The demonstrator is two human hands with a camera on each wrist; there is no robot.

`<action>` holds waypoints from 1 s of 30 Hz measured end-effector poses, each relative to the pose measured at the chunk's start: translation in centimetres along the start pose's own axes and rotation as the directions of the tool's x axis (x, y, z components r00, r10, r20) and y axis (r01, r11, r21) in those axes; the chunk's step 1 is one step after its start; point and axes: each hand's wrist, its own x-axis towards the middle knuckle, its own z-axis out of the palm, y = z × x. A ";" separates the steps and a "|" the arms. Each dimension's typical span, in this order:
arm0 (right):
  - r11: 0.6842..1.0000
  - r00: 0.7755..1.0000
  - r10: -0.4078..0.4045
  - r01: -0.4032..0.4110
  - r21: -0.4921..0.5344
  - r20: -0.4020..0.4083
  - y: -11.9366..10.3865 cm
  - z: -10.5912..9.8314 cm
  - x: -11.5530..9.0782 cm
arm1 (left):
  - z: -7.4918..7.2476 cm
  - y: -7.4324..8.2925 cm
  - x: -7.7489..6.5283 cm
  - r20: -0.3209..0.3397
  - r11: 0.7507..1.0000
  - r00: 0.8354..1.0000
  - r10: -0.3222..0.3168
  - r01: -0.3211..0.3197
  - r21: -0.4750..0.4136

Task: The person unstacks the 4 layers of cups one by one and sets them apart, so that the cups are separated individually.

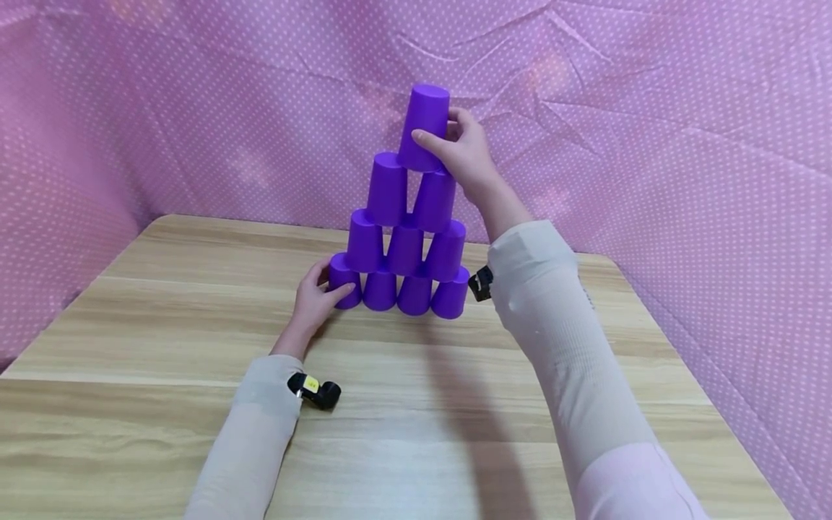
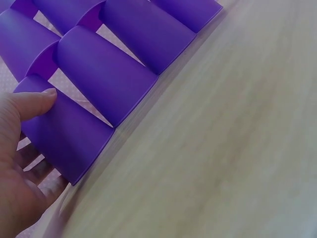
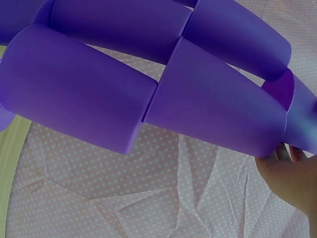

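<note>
Purple cups stand upside down in a four-tier pyramid. At its peak is the top cup (image 1: pixel 425 119), gripped by my right hand (image 1: pixel 469 152) with the thumb on the near side and fingers behind. That cup's rim sits at the two cups of the tier below, one being the left cup (image 1: pixel 388 189). Low down, my left hand (image 1: pixel 313 300) holds the bottom-left cup (image 1: pixel 343 273), thumb across its front. In the left wrist view this cup (image 2: pixel 69 134) has my fingers round its far side. The right wrist view shows the top cup (image 3: pixel 304 116) only partly, at its edge.
The pyramid stands towards the back of a wooden table (image 1: pixel 162 303). A pink dotted curtain (image 1: pixel 682 144) hangs behind and along both sides. Black wrist cameras jut from the sleeves, the right camera (image 1: pixel 481 284) close beside the bottom-right cup (image 1: pixel 450 296).
</note>
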 end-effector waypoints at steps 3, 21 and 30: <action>1.000 1.000 0.004 -0.004 0.008 -0.019 0.0 -0.1 0.0 | 0.1 0.6 -0.3 0.004 1.000 1.000 -0.008 0.008 -0.029; 0.996 0.991 -0.079 0.083 0.025 -0.111 -1.0 -2.6 -0.1 | 0.0 -0.2 0.0 0.000 1.000 1.000 -0.014 0.014 -0.009; 0.997 0.977 -0.069 0.075 0.022 -0.200 -0.5 -5.5 -0.4 | 0.0 -0.4 -0.1 -0.011 1.000 1.000 0.004 -0.004 0.003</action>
